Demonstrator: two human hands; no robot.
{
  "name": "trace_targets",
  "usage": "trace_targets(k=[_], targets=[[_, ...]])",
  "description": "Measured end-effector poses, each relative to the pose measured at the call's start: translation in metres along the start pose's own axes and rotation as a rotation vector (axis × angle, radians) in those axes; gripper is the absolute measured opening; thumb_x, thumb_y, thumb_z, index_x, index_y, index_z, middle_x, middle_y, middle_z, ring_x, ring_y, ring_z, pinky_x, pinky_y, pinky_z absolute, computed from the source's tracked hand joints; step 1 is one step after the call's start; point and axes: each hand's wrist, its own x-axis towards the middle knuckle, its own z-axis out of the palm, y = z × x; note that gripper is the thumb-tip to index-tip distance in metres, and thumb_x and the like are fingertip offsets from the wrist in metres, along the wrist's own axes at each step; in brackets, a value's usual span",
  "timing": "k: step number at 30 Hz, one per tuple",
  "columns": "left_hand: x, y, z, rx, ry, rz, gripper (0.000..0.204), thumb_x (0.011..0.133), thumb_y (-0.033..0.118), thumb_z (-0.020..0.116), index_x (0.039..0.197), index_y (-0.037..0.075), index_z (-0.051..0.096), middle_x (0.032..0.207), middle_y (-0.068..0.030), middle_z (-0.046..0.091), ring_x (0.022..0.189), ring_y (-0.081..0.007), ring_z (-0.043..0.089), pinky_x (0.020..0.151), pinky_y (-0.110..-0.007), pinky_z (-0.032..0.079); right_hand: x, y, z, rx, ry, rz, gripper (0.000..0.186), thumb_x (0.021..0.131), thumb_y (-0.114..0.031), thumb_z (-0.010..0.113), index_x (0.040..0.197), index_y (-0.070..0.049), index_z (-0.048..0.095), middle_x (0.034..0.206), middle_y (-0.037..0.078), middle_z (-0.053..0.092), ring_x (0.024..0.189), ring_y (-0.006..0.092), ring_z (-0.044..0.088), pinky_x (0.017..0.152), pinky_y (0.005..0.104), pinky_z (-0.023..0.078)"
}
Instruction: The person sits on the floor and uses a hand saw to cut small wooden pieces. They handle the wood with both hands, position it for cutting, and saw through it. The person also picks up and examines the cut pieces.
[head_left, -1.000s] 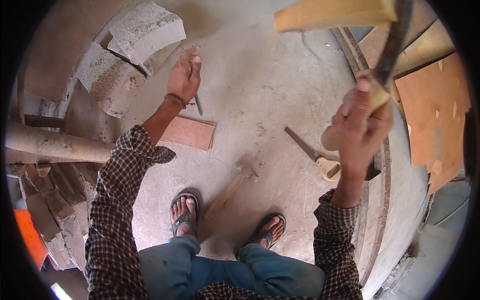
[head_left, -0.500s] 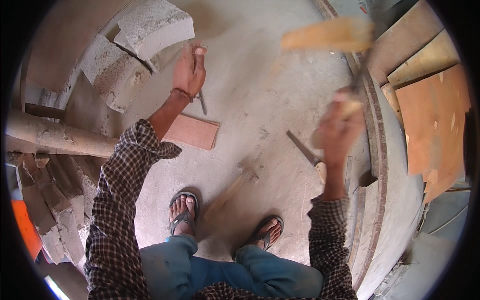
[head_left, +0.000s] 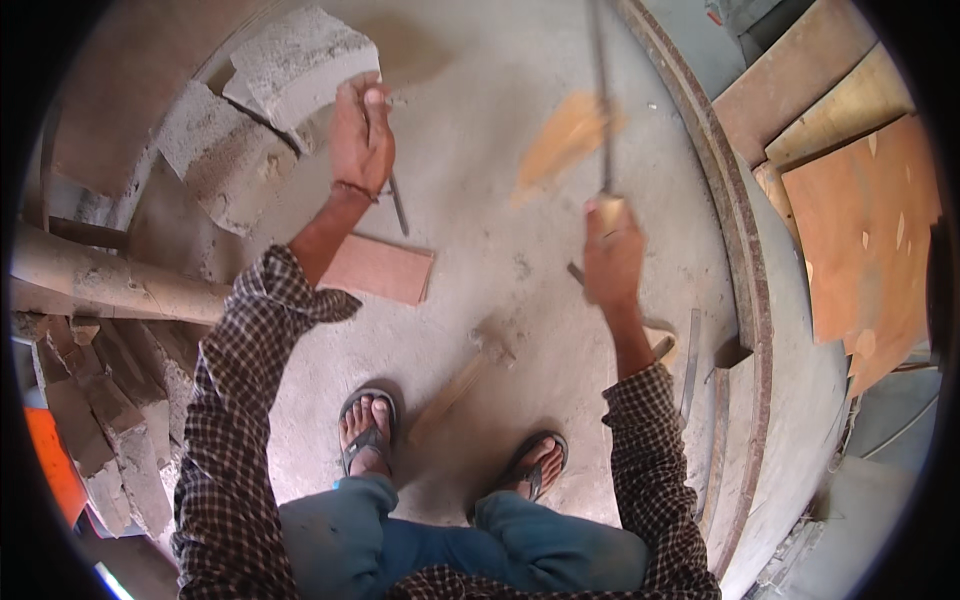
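Observation:
My left hand [head_left: 363,140] is raised near the pale blocks with its fingers stretched out, apparently holding nothing. My right hand [head_left: 613,255] is closed round the pale handle of a long, thin, dark-bladed tool [head_left: 603,90]. Its kind is unclear, as motion smears it. A blurred orange-brown piece of wood [head_left: 558,145] shows against the blade; whether the two touch, I cannot tell. Under my right wrist lies a hand tool with a wooden handle [head_left: 660,345], mostly covered. Beside my left hand, a thin dark rod [head_left: 399,207] rests on the floor next to reddish flat boards [head_left: 378,270].
A hammer [head_left: 465,380] lies by my sandalled feet. Rough blocks [head_left: 300,65] and stacked wood [head_left: 110,400] crowd the left side. A curved-looking metal rail [head_left: 740,230] runs along the right, with plywood sheets [head_left: 865,235] leaning beyond it and a metal strip [head_left: 690,365] nearer.
My right hand has swung left with the long tool, which now points away from me. The orange-brown wood has shifted left and down and tilted. My left hand has moved slightly left.

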Motion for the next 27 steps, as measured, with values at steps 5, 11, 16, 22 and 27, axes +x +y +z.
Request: trace_targets(k=[5,11,16,22,27], targets=[[0.004,0.001,0.007,0.035,0.017,-0.025,0.042,0.113,0.036,0.042,0.128,-0.001,0.056,0.109,-0.0157,0.072,0.09,-0.0248,0.072,0.081,-0.038,0.056,0.023,-0.033,-0.051,0.056,0.249,-0.204,0.022,0.108,-0.024,0.058,0.102,-0.002,0.059,0.078,0.009,0.067,0.065,0.017,0.066,0.056,0.0331,0.052],[0.014,0.033,0.024,-0.033,0.09,-0.02,0.039,0.113,0.032,0.043,0.129,-0.002,0.054,0.109,-0.0162,0.07,0.087,-0.0224,0.069,0.082,-0.036,0.055,-0.017,0.047,0.015,-0.04,-0.114,0.166,0.026,0.102,-0.024,0.062,0.11,0.001,0.063,0.093,0.02,0.071,0.084,0.0353,0.073,0.069,0.0443,0.054],[0.014,0.049,0.018,-0.086,0.048,-0.025,0.037,0.113,0.029,0.044,0.129,-0.002,0.055,0.108,-0.0153,0.07,0.086,-0.021,0.069,0.08,-0.035,0.055,0.0,0.011,-0.023,-0.028,-0.045,0.16,0.024,0.105,-0.023,0.062,0.106,0.001,0.062,0.083,0.016,0.07,0.072,0.0275,0.07,0.064,0.0405,0.054],[0.002,0.021,0.018,-0.069,-0.233,-0.376,0.068,0.112,0.057,0.032,0.125,-0.003,0.062,0.109,-0.0163,0.073,0.087,-0.0231,0.071,0.081,-0.034,0.056,0.043,-0.06,-0.094,0.412,0.349,-0.228,0.029,0.107,-0.031,0.061,0.1,-0.003,0.059,0.068,-0.002,0.055,0.052,0.0055,0.054,0.042,0.0236,0.042],[-0.042,0.09,0.099,-0.801,-1.006,-1.119,0.116,0.091,0.09,0.005,0.142,0.001,0.058,0.125,-0.0229,0.071,0.114,-0.0367,0.069,0.104,-0.05,0.053,-0.029,0.018,-0.036,0.236,0.343,-0.089,0.029,0.108,-0.032,0.059,0.108,-0.003,0.056,0.071,0.0,0.059,0.055,0.0067,0.057,0.046,0.0254,0.046]])
